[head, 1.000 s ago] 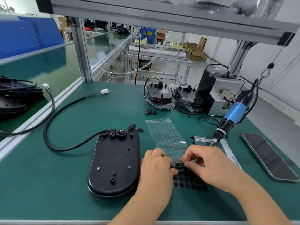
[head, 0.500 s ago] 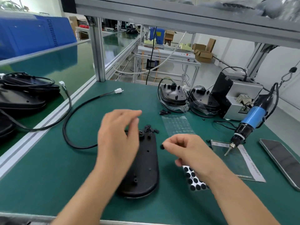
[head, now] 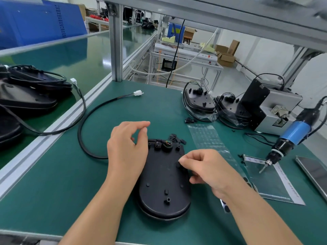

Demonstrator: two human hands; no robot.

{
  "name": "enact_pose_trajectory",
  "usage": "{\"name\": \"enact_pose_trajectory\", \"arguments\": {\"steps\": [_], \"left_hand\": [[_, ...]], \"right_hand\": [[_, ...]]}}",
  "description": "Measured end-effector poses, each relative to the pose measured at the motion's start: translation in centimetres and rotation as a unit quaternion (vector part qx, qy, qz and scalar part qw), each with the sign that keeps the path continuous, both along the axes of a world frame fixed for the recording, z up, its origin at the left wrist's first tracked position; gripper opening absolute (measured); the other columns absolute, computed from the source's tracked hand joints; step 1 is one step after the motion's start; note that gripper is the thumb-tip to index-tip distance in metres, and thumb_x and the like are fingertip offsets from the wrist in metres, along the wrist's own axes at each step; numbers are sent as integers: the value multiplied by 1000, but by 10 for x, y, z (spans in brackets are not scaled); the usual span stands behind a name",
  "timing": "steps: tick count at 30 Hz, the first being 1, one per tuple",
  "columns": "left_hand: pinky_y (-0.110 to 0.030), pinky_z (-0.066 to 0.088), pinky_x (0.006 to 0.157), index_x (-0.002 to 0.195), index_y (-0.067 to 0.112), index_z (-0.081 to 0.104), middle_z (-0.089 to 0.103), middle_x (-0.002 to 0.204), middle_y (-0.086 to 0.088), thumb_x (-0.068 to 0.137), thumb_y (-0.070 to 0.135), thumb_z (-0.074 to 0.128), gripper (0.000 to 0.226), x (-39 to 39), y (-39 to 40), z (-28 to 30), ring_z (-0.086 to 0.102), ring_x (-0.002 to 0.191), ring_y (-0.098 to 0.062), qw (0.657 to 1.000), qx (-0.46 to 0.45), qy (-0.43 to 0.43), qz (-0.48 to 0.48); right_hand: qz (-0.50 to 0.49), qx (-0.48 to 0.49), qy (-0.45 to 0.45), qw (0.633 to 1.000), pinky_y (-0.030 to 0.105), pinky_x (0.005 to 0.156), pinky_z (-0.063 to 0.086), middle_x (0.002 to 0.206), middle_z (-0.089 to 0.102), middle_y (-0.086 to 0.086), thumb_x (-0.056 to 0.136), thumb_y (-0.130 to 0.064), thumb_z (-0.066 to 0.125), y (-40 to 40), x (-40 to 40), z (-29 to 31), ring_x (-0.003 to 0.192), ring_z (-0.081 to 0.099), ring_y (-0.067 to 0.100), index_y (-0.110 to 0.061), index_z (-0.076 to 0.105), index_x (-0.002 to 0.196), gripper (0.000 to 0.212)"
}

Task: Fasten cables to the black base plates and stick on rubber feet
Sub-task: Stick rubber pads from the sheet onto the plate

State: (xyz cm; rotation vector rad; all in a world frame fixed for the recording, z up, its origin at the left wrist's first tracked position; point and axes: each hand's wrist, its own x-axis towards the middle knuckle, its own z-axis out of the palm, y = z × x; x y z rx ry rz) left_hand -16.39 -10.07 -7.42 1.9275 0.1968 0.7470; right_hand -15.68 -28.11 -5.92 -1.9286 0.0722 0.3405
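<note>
A black oval base plate lies on the green mat in front of me, its cable looping off to the left and ending in a white plug. My right hand pinches a small round black rubber foot between thumb and forefinger, right at the plate's right side. My left hand hovers over the plate's left edge, fingers loosely curled and holding nothing. The sheet of rubber feet is mostly hidden under my right forearm.
A clear film strip lies right of the plate. Two more base plates with cables sit at the back, beside a grey machine. A blue electric screwdriver hangs at right above a plastic sheet. Stacked plates lie far left.
My right hand lifted a rubber foot off the sheet and carried it left onto the base plate. My left hand left the sheet and rose above the plate's left edge.
</note>
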Motion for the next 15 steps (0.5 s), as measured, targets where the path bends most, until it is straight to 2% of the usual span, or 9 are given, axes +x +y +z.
{"name": "enact_pose_trajectory", "arguments": {"steps": [3, 8, 15], "left_hand": [[-6, 35, 68, 93, 42, 67, 58, 88, 30, 91, 19, 57, 25, -1, 0, -1, 47, 71, -7, 1000, -11, 4, -1], [-17, 36, 68, 92, 41, 68, 60, 89, 28, 91, 19, 57, 25, -1, 1, -3, 46, 68, -7, 999, -32, 11, -5], [-21, 37, 68, 91, 42, 68, 61, 90, 28, 91, 18, 58, 26, -1, 0, -4, 45, 66, -8, 999, -39, 13, -6]], "right_hand": [[-3, -6, -11, 1000, 18, 53, 47, 55, 59, -18, 85, -15, 70, 1, -2, 0, 47, 52, 0, -16, 72, 69, 16], [-12, -21, -26, 999, 18, 53, 48, 67, 67, -11, 86, -18, 71, 2, -5, -2, 55, 57, 6, -18, 73, 69, 17], [-9, -42, -43, 998, 20, 55, 49, 76, 72, -6, 86, -22, 70, 2, -8, -2, 54, 58, 8, -19, 75, 75, 12]]}}
